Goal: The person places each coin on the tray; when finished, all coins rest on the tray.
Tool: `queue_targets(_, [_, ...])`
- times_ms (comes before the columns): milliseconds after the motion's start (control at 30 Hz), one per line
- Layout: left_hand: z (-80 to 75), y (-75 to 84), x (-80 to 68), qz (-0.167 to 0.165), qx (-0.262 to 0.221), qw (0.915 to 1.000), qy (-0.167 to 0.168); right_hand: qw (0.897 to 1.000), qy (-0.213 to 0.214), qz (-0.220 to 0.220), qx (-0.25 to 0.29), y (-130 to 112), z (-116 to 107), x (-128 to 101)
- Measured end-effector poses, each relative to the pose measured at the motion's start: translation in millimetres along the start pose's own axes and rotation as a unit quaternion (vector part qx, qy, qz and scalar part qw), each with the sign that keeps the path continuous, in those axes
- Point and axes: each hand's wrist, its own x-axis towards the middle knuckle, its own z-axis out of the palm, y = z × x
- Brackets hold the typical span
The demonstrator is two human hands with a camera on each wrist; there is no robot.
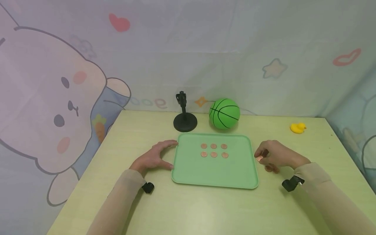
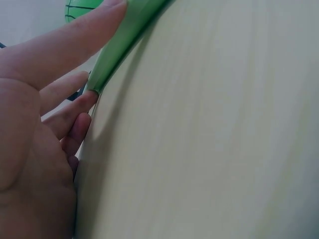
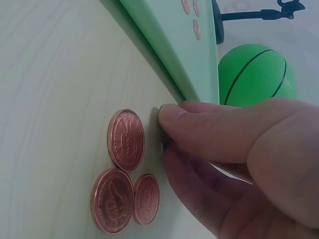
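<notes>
Nearest us, our right hand (image 1: 277, 156) pinches one copper coin (image 1: 259, 158) just right of the pale green plastic tray (image 1: 214, 176), above three loose copper coins (image 3: 125, 177). Our left hand (image 1: 154, 157), fingers spread, touches the tray's left edge.

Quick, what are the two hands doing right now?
Left hand: open, straight fingers touching the green tray at its left edge.
Right hand: pinches a copper coin beside the tray.
</notes>
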Motion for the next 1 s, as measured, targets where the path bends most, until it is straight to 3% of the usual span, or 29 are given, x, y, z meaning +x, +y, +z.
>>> queue_targets(200, [0.0, -1.5, 0.7, -0.007, -0.005, 1.0000, 0.001, 0.999, 0.011, -0.022, -0.022, 2.6, -1.5, -1.0])
queue_targets(433, [-0.5, -1.3, 0.3, -0.009, -0.004, 0.9999, -0.002, 1.000, 0.009, -0.025, 0.006, 8.4, -2.0, -1.8])
queue_targets(767, [-0.3, -3.4, 1.4, -0.001, -0.001, 1.0000, -0.003, 1.000, 0.021, -0.009, -0.020, 7.3, -3.4, -1.1])
queue_targets(1000, [-0.4, -3.1, 1.6, 0.002, -0.015, 0.9999, -0.003, 0.998, 0.019, -0.021, -0.060, 8.0, -4.5, -0.7])
